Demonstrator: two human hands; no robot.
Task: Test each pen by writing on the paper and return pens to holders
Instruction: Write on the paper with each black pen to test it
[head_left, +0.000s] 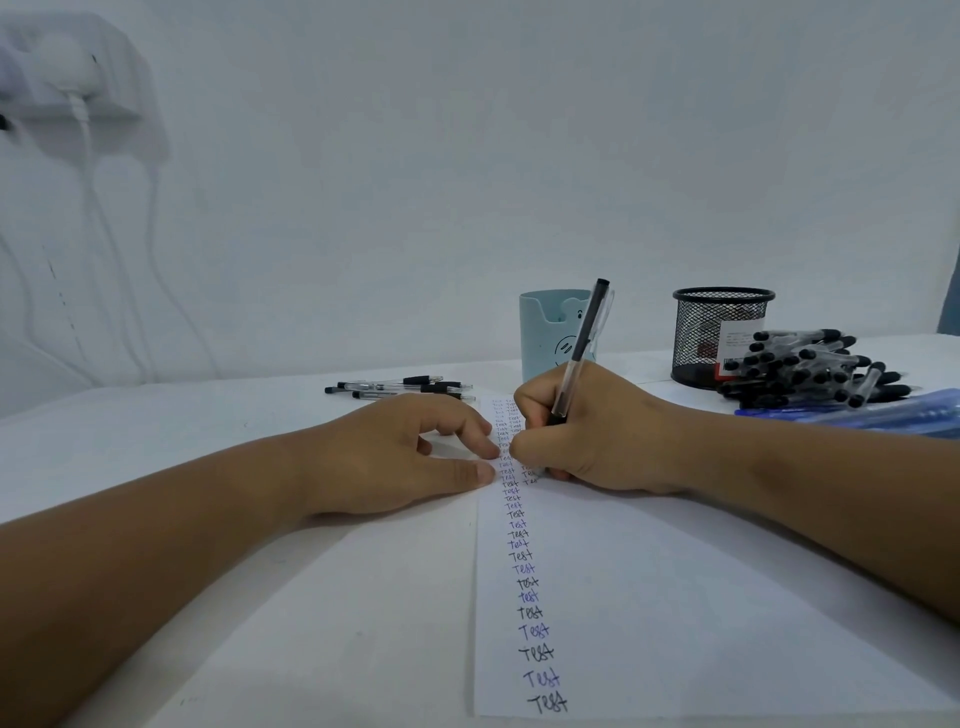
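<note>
**Mid-test: another pen on the page**

The right hand (587, 431) is curled tight around a pen (579, 358), barrel tilted up and away from the wrist, black cap end high, tip down on the paper (675, 597) just under the fingers. It looks like a fresh word going into the second column, beside the long run of "Test" marks in black and blue trailing back toward the person. The left hand (410, 457) lies loose and flat just beside the writing hand, fingertips pressing the sheet's edge to pin it; it holds nothing.

By my read, the writing step is in hand. Next comes the return: lift the tip, carry the pen forward past the knuckles and drop it into a holder. The blue cup (545, 332) stands directly beyond the right hand; the black mesh cup (717, 338) sits further out to its right. Which one suits this pen, I cannot tell.

A heap of pens (810, 374) lies beyond the right forearm, a few more pens (405, 389) beyond the left hand, all on the bench (208, 571). Plenty appears to remain.
</note>
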